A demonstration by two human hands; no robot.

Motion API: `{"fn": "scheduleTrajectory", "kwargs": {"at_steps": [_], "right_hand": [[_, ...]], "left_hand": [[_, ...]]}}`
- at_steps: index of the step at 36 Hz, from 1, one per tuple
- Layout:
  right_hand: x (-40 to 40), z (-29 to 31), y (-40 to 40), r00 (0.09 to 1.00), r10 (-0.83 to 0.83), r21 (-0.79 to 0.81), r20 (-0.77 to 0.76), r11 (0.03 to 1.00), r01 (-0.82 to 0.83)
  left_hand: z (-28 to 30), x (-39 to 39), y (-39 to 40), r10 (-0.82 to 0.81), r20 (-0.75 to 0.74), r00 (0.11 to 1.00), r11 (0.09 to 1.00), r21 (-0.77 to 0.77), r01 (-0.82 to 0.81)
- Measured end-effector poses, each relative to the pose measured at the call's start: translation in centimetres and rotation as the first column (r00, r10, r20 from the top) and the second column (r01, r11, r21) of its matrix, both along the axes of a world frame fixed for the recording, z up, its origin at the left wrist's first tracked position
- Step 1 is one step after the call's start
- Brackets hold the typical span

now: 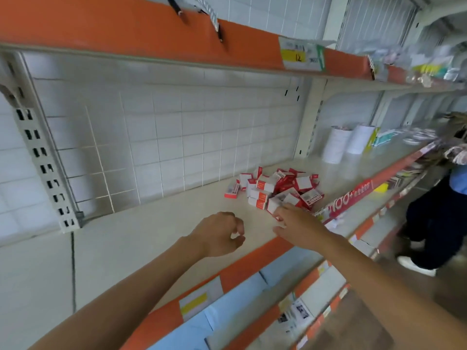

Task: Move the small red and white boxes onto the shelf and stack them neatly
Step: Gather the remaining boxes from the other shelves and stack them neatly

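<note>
Both of our forearms are extending from the lower edge of the view over the shelf [141, 231]. Our left hand [219, 234] is hovering above the bare shelf surface with its fingers loosely curled, gripping nothing. Our right hand [298, 227] is reaching with straight fingers to the near edge of the pile of small red and white boxes [276, 189], and its fingertips are meeting one box; we cannot tell whether that box is pinched. We are counting one pile, roughly twenty boxes, lying jumbled and unstacked on the shelf by its front edge. Two white cylindrical containers [347, 142] are standing farther right. One other person [439, 210] is standing at the far right.
</note>
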State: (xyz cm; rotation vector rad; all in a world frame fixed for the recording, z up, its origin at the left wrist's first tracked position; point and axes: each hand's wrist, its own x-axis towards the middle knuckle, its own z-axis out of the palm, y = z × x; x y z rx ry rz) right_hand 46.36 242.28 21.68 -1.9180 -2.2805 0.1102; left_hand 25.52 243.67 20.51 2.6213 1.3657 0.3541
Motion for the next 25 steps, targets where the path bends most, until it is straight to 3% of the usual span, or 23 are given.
{"fn": "scheduleTrajectory", "kwargs": {"at_steps": [14,19,25], "right_hand": [[4.2,-2.0,8.3,1.000,0.021,0.036,0.015,0.999,-0.022],[3.9,-2.1,8.5,0.971,0.239,0.028,0.024,0.971,-0.239],[0.7,-2.3,7.1,0.883,0.458,0.035,-0.102,0.889,-0.456]], "left_hand": [[0.0,4.9,1.2,0.208,-0.066,0.976,0.978,-0.006,-0.209],[-0.9,5.4,-0.5,0.348,-0.014,0.938,0.938,0.012,-0.347],[-2.2,3.9,-4.9,0.542,0.058,0.838,0.838,0.031,-0.544]]}}
